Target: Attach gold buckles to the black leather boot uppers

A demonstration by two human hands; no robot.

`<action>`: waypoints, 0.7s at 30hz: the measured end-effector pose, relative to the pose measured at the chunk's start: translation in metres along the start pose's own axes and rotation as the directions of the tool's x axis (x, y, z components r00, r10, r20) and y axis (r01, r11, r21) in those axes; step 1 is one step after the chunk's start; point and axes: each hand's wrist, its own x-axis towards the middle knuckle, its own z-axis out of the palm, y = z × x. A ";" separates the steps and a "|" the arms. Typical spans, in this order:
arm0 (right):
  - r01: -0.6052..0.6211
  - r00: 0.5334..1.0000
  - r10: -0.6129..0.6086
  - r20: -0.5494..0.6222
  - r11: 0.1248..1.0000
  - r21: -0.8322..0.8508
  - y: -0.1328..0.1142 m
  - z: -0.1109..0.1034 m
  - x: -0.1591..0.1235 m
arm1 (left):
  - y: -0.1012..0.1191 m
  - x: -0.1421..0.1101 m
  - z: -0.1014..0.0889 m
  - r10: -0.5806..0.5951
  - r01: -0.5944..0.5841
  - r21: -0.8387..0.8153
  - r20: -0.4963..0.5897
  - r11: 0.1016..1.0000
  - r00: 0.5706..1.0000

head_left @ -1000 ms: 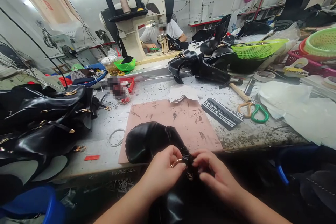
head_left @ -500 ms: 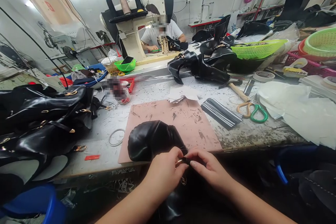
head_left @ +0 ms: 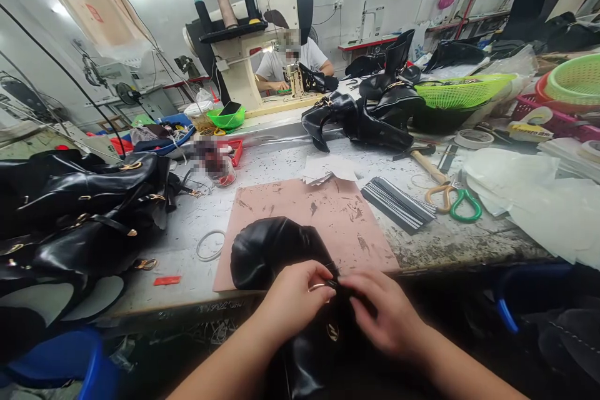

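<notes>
A black leather boot upper (head_left: pixel 274 247) lies with its rounded end on the pink board, and its shaft hangs over the table edge towards me. A small gold emblem (head_left: pixel 332 330) shows on the shaft. My left hand (head_left: pixel 300 290) pinches a thin black strap (head_left: pixel 332 283) with a gold-coloured metal piece (head_left: pixel 319 287) between thumb and forefinger. Close beside it, my right hand (head_left: pixel 387 306) has its curled fingertips at the strap, the thumb lower against the dark leather. Its exact grip is partly hidden.
Black boot uppers are piled at left (head_left: pixel 89 225) and further back (head_left: pixel 360 115). Right of the pink board (head_left: pixel 300 200) lie dark strips (head_left: pixel 398 203), green-and-tan-handled scissors (head_left: pixel 464 205) and a hammer (head_left: pixel 429 165). Beyond the table, a person (head_left: pixel 312 56) sits behind a sewing machine (head_left: pixel 248 50).
My right hand has shifted slightly right, its thumb dropping away from the strap end. My left hand still pinches the strap. The whole view has shifted slightly.
</notes>
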 end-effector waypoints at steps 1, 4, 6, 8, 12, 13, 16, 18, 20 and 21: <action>0.104 0.994 -0.103 0.026 0.991 -0.078 -0.001 0.000 -0.002 | -0.002 0.001 0.000 -0.017 0.017 -0.039 0.010 0.999 1.000; 0.352 0.927 -0.309 0.211 0.913 -0.208 -0.004 0.003 -0.002 | -0.005 0.005 -0.002 -0.066 0.071 -0.130 0.040 0.989 0.997; 0.420 0.893 -0.351 0.282 0.876 -0.238 -0.005 0.004 0.001 | -0.005 0.007 -0.002 -0.080 0.086 -0.149 0.049 0.985 0.996; 0.460 0.868 -0.382 0.317 0.858 -0.229 -0.004 0.003 0.006 | -0.005 0.007 -0.003 -0.079 0.085 -0.163 0.043 0.983 0.996; 0.452 0.862 -0.417 0.287 0.889 -0.066 -0.003 0.001 0.007 | -0.003 0.004 -0.005 -0.072 0.070 -0.174 -0.005 0.982 0.997; 0.390 0.894 -0.380 0.237 0.921 0.008 -0.004 0.002 0.006 | -0.003 0.004 -0.006 -0.078 0.077 -0.166 0.000 0.983 0.997; 0.102 0.986 -0.130 0.109 0.968 0.231 -0.008 0.005 0.001 | -0.004 0.005 -0.006 -0.103 0.109 -0.154 0.045 0.982 0.994; -0.152 0.988 0.140 0.058 0.924 0.351 -0.012 0.008 -0.003 | -0.006 0.006 -0.006 -0.115 0.121 -0.147 0.051 0.982 0.992; -0.395 0.907 0.418 0.050 0.804 0.445 -0.014 0.011 -0.005 | -0.008 0.008 -0.005 -0.125 0.130 -0.151 0.041 0.980 0.991; -0.486 0.849 0.525 0.061 0.730 0.480 -0.015 0.012 -0.006 | -0.009 0.009 -0.005 -0.129 0.133 -0.160 0.037 0.978 0.991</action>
